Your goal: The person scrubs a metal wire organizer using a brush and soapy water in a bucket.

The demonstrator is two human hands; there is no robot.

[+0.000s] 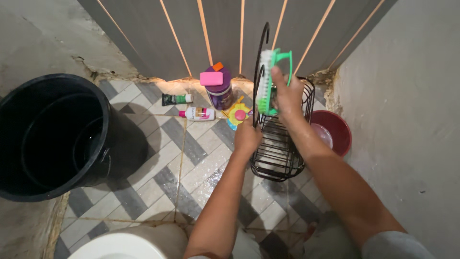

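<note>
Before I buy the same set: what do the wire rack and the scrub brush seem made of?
Wire rack: thin rods in a matte black finish, likely coated metal. Scrub brush: glossy green moulded body, probably plastic, with pale bristles that look synthetic. The left hand steadies the rack; the right hand grips the brush.

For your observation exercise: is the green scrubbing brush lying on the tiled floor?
No: the right hand holds the green scrubbing brush up against the black wire rack, which the left hand steadies.
</note>
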